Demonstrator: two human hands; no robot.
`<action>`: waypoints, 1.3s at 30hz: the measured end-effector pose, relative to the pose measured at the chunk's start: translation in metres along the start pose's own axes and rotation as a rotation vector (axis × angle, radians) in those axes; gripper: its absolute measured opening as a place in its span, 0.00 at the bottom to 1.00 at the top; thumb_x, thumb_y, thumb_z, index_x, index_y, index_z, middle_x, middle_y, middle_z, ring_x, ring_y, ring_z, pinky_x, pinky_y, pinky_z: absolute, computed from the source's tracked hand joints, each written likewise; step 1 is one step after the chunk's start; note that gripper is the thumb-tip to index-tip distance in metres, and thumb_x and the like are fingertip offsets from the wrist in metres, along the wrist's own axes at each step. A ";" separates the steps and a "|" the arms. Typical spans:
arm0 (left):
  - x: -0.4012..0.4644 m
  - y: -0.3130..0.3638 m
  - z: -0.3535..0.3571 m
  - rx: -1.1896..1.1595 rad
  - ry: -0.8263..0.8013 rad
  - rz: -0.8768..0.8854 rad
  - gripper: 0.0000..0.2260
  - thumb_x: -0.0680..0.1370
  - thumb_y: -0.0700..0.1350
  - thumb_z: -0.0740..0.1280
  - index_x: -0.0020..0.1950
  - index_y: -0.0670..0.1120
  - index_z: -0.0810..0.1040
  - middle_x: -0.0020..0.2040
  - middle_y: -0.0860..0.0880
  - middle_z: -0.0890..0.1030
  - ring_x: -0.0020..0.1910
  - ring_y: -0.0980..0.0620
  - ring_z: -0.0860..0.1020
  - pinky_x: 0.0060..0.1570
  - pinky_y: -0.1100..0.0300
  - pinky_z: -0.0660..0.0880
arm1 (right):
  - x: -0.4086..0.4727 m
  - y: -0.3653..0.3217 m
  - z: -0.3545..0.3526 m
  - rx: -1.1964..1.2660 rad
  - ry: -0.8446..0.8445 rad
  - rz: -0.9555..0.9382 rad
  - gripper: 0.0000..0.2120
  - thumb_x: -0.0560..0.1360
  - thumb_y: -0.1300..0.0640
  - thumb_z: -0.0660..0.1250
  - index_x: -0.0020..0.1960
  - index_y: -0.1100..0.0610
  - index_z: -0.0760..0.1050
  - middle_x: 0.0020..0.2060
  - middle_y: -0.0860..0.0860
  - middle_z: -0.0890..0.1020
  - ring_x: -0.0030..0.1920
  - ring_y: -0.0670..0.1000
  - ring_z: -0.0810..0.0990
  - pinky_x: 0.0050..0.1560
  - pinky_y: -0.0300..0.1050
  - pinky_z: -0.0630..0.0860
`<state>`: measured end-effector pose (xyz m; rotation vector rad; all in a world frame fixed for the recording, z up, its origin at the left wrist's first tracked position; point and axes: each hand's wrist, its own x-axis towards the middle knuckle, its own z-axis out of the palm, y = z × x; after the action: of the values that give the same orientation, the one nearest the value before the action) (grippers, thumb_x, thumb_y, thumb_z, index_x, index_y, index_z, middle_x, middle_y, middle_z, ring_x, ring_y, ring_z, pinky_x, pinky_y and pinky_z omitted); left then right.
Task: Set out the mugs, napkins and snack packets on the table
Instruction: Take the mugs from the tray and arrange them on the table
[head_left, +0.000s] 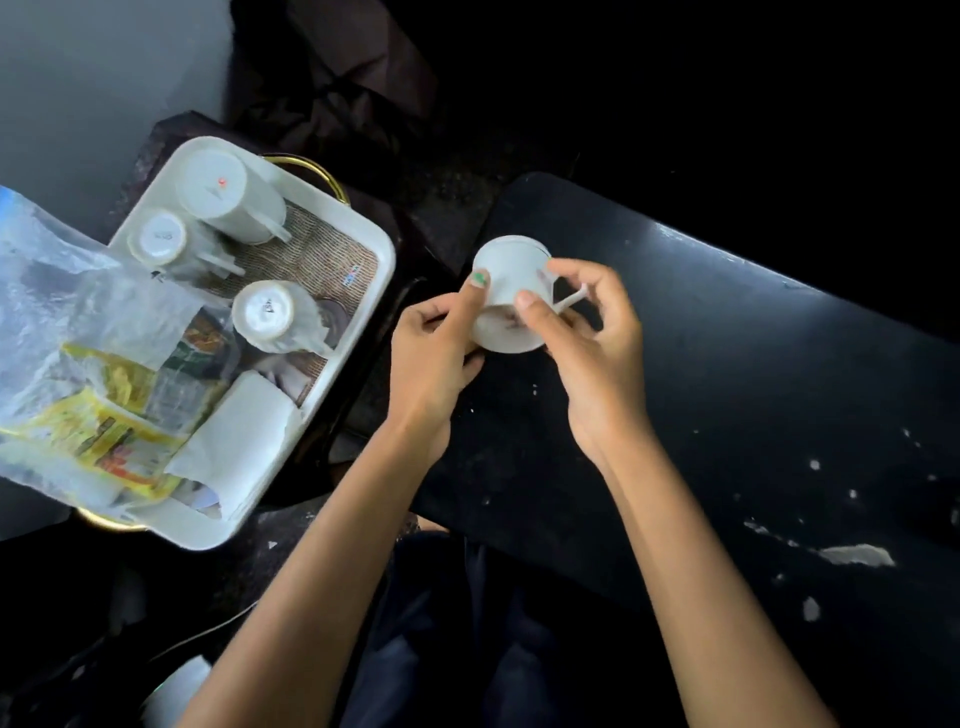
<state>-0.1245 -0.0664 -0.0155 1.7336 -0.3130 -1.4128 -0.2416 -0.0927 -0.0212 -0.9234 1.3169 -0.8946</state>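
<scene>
Both hands hold one white mug (506, 280) tilted on its side above the left end of the black table (727, 364). My left hand (434, 348) grips its body, thumb on the wall. My right hand (597, 332) pinches the mug's wall near the handle. To the left a white tray (371, 291) carries three upside-down white mugs: a tall one (223, 195), a small one (158, 239) and another (265, 312). Folded white napkins (239, 441) lie at the tray's near end. Yellow snack packets (111, 431) sit inside a clear plastic bag (67, 291).
The tray has gold handles (311, 169) and a woven mat (317, 254) inside, and rests on a dark stand beside the table. The table's paint is chipped at the right (857, 553). Dark cloth (332, 78) lies behind the tray. My legs are below.
</scene>
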 end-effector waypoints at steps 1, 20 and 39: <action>0.001 -0.002 0.001 0.047 -0.056 -0.023 0.20 0.74 0.59 0.69 0.56 0.44 0.80 0.51 0.47 0.85 0.52 0.54 0.82 0.53 0.56 0.79 | -0.002 0.003 -0.011 0.026 -0.018 0.006 0.21 0.69 0.59 0.74 0.58 0.47 0.72 0.60 0.52 0.75 0.58 0.52 0.79 0.53 0.45 0.78; 0.019 -0.060 0.068 0.735 -0.444 0.343 0.27 0.67 0.43 0.78 0.63 0.51 0.74 0.58 0.56 0.79 0.56 0.59 0.77 0.54 0.69 0.72 | -0.019 0.074 -0.109 -0.590 0.119 -0.089 0.41 0.64 0.67 0.76 0.73 0.52 0.63 0.61 0.50 0.68 0.61 0.49 0.72 0.55 0.36 0.75; 0.038 -0.120 0.105 0.874 -0.378 0.319 0.35 0.77 0.44 0.68 0.78 0.51 0.52 0.74 0.50 0.66 0.72 0.50 0.67 0.64 0.60 0.63 | 0.016 0.123 -0.116 -1.004 0.265 -0.275 0.33 0.66 0.71 0.68 0.70 0.61 0.65 0.60 0.61 0.72 0.58 0.60 0.73 0.56 0.55 0.74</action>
<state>-0.2429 -0.0663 -0.1283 1.9151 -1.5261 -1.4490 -0.3552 -0.0655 -0.1448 -1.8335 1.9447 -0.5286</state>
